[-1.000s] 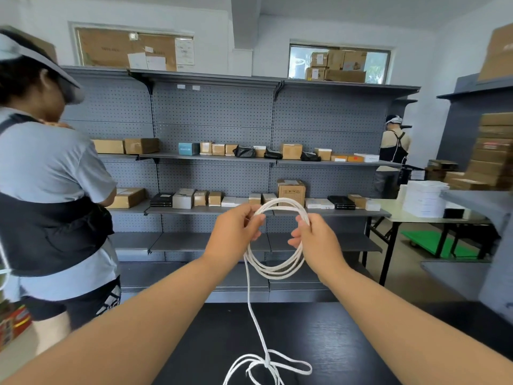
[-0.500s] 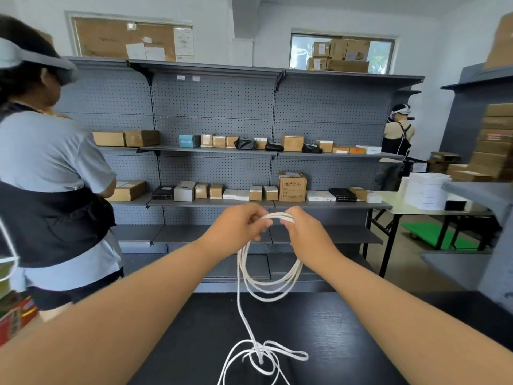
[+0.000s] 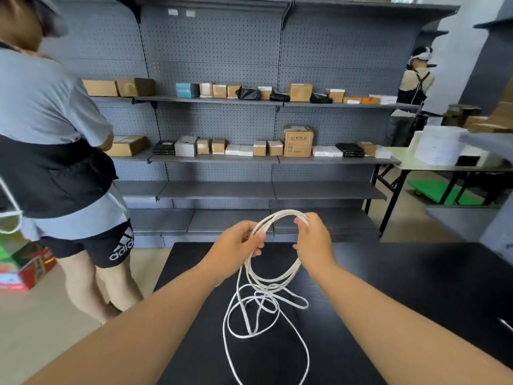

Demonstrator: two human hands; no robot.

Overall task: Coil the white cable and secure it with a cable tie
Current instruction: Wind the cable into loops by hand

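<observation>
Progress: Several loops of the white cable [image 3: 273,273] hang gathered between my hands, above the black table [image 3: 416,287]; I judge the coiling roughly half done.
Left to do: A long slack run lies in loose tangles on the tabletop below the coil, so more turns are needed. No cable tie shows anywhere in view, so the securing step has not begun.
Left hand [image 3: 236,243]: Closed around the left side of the coil, thumb and fingers pinching the strands together; the trailing cable drops from just under this grip.
Right hand [image 3: 312,240]: Curled on the right side of the coil near its top, fingertips pressing the strands; it holds nothing else.
Hands together or apart: Apart, one on each side, the loop stretched open between them.
Cable position: The coil is raised off the table, in front of me; its tail rests on the table surface nearer my body.
Surroundings: A person in a grey shirt [image 3: 41,107] stands at my left beside grey shelves [image 3: 222,159] of boxes.
</observation>
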